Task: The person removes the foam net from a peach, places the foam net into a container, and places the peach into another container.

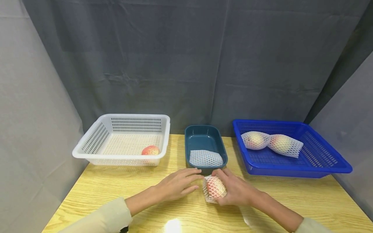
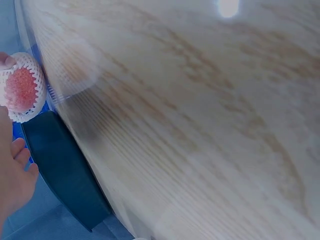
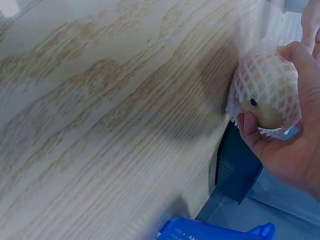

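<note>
My right hand [image 1: 237,188] grips a red-and-yellow fruit [image 1: 216,187], likely a peach, inside a white foam net sleeve [image 3: 265,75]. It is held in front of the dark teal box [image 1: 205,139]. The right wrist view shows thumb and fingers round the fruit, with a dark stem spot facing the camera. Just left of the fruit, my left hand [image 1: 179,184] has its fingers extended and holds nothing. Its fingertips are close to the net; whether they touch it I cannot tell. An unfilled foam net [image 1: 206,158] lies in the teal box.
At the left stands a white basket [image 1: 120,157] with one bare fruit [image 1: 150,150] in its front right corner. A blue basket [image 1: 291,170] on the right holds two netted fruits [image 1: 282,144]. All stand on a wooden table [image 1: 116,184] before a grey curtain [image 1: 145,64].
</note>
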### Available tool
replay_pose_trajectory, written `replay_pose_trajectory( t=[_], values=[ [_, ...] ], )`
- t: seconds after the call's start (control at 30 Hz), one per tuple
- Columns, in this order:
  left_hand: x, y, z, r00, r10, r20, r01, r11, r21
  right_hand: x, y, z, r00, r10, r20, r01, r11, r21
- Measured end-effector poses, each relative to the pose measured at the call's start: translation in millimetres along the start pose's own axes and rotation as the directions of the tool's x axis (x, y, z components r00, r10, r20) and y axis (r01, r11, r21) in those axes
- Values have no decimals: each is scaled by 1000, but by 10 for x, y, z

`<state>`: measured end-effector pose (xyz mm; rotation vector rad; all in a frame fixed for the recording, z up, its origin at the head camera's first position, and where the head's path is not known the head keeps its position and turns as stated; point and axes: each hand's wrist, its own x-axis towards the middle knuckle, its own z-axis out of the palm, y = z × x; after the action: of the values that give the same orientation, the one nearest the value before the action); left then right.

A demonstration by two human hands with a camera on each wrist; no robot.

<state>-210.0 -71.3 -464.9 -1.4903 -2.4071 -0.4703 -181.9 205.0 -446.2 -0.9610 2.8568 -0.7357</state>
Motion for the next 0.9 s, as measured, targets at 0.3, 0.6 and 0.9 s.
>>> replay_pose_trajectory(
  t=[0.3,0.6,0.9],
  values=[
    [15,3,-2,1000,8,-18,-8,1000,-24,35,-19,-39,999,-12,35,13,1000,-10],
    [16,-1,9,1000,-3,-7,3,1000,-23,41,-10,-53,999,16,50,-13,997,-73],
    [17,5,9,1000,-3,8,3,1000,-16,1,-21,-38,996,62,61,-56,994,-98]
  ],
)
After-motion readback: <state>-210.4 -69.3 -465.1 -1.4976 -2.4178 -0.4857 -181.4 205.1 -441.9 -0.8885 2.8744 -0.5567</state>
